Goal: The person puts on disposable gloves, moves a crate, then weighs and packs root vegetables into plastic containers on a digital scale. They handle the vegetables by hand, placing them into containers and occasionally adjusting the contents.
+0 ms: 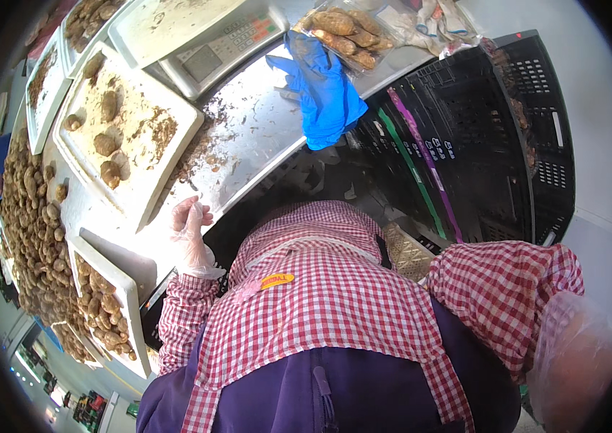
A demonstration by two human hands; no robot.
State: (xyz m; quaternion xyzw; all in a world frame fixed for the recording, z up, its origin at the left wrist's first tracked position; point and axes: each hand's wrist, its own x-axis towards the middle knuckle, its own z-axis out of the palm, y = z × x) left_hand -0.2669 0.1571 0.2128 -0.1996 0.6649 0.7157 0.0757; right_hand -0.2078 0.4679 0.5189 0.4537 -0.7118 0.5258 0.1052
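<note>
Centrally, steel table (262, 137), soil-strewn, runs upper frame; black crates (493, 144) right. White tray (129, 130) of muddy tubers upper left. Blue gloves (324, 90) top centre. Left grip (192, 229), plastic-gloved, fingers loosely curled, empty, at table edge; right grip (573, 361) blurred, cannot tell.

Blue gloves (324, 90) lie beside the weighing scale (208, 40).

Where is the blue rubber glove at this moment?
In the head view, the blue rubber glove lies at upper centre on the metal counter, between the weighing scale and the black plastic crate.
</note>
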